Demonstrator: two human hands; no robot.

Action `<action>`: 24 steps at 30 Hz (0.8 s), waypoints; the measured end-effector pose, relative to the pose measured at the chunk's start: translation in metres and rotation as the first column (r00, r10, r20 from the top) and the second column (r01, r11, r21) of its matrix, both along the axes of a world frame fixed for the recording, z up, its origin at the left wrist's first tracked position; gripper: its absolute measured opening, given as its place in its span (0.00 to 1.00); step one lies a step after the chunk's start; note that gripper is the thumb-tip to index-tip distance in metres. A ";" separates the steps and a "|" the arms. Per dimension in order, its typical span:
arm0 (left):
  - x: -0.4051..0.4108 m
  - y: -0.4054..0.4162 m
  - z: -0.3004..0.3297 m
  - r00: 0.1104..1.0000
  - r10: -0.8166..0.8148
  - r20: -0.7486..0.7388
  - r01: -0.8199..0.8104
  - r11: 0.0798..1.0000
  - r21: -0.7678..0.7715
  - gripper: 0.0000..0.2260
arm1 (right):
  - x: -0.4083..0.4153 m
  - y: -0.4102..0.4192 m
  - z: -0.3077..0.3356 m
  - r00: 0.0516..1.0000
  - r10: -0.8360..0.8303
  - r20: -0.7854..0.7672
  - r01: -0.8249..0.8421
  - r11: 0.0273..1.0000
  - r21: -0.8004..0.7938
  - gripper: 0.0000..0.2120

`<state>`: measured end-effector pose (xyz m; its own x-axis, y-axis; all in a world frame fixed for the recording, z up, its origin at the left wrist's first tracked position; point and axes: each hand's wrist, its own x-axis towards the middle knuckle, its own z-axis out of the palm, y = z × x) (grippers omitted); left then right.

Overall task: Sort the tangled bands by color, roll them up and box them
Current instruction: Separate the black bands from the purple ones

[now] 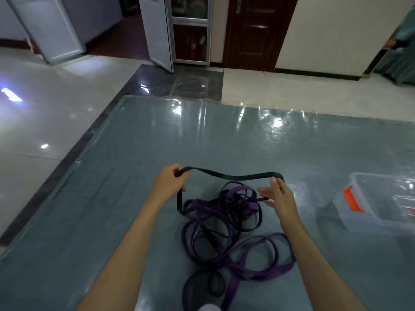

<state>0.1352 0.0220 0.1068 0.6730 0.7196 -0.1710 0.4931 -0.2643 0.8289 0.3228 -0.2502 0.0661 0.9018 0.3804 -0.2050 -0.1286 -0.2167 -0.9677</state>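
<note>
A tangle of purple bands and black bands lies on the grey-blue mat in front of me. I hold one black band stretched above the pile. My left hand grips its left end, fingers curled round it. My right hand holds the other end, the band passing over the thumb and pinched against the fingers. From both hands the black band drops back into the tangle. A clear plastic box with an orange latch sits at the right.
The mat has a shiny plastic cover and lies on a pale tiled floor. A dark door and a glass-fronted cabinet stand along the far wall. A person's sleeve shows at the far right edge.
</note>
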 end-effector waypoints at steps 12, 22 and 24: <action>0.013 -0.018 -0.054 0.997 0.061 -0.052 -0.069 0.982 -0.177 0.16 | -0.010 0.002 -0.111 0.896 0.415 -0.155 -0.435 0.755 -0.491 0.41; 0.030 -0.045 -0.081 0.995 0.063 0.075 -0.032 0.931 -0.362 0.05 | -0.038 0.025 -0.134 0.927 0.362 0.097 -0.192 0.681 -0.707 0.38; 0.033 -0.046 -0.079 0.997 0.038 0.071 -0.010 0.931 -0.364 0.05 | -0.037 0.026 -0.132 0.949 0.288 0.128 -0.138 0.744 -0.653 0.34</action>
<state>0.1684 -0.0238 0.0282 0.6775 0.6340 -0.3729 0.4275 0.0731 0.9011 0.2855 -0.2241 -0.0655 0.8614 0.4196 -0.2863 0.1822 -0.7814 -0.5969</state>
